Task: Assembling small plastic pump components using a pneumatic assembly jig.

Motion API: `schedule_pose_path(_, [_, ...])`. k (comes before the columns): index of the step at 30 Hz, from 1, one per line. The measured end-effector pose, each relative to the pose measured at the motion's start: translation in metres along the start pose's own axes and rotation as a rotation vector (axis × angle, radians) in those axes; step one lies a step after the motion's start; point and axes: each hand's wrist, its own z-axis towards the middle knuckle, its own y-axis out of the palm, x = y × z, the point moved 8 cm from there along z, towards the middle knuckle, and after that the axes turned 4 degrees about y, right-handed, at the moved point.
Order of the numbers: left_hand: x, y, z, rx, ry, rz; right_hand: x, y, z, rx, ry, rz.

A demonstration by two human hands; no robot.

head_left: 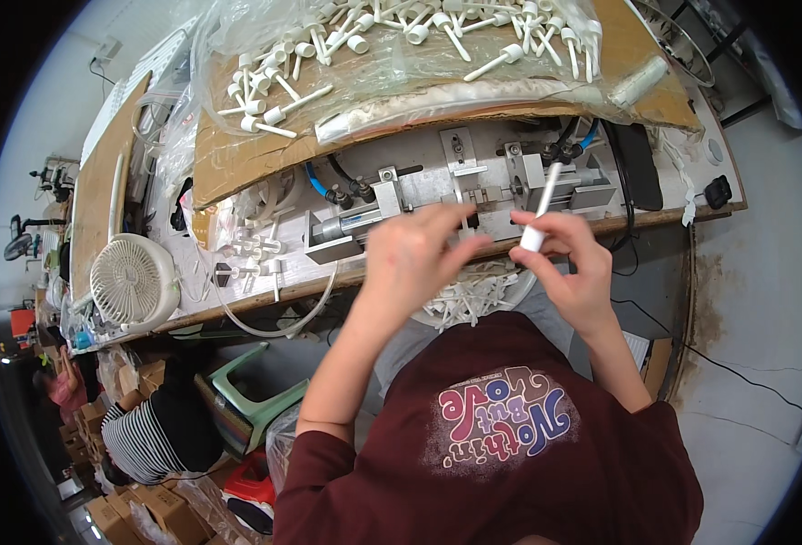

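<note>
Between the thumb and fingers of my right hand (573, 259) is a white plastic cap with a long stem (547, 195). Its wide end sits in the pinch and its stem points up and away. My left hand (419, 254) hovers in front of the metal clamping fixture (463, 173), slightly blurred, thumb and fingers apart; I see nothing in it. Below the hands, at the bench edge, a pale tub (521, 292) holds many thin white sticks (473, 295). Metal cylinders (355, 222) with blue and black air hoses flank the fixture.
A cardboard sheet (237, 163) above the fixture bears plastic film and many white stemmed caps (273, 82). Left are more white pieces (254, 250) and a round fan (134, 282). A green stool (260, 391), boxes (164, 509) and a person in stripes (151, 436) are lower left.
</note>
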Motion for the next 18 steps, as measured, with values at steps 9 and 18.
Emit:
schedule_pose_path(9, [-0.047,-0.059,0.122,0.317,0.194,0.236,-0.006,0.041,-0.005,0.006,-0.502,-0.533])
schedule_pose_path(18, [-0.076,-0.008,0.163,0.048,0.068,0.305,-0.001,0.074,0.002,-0.027,-0.520,-0.842])
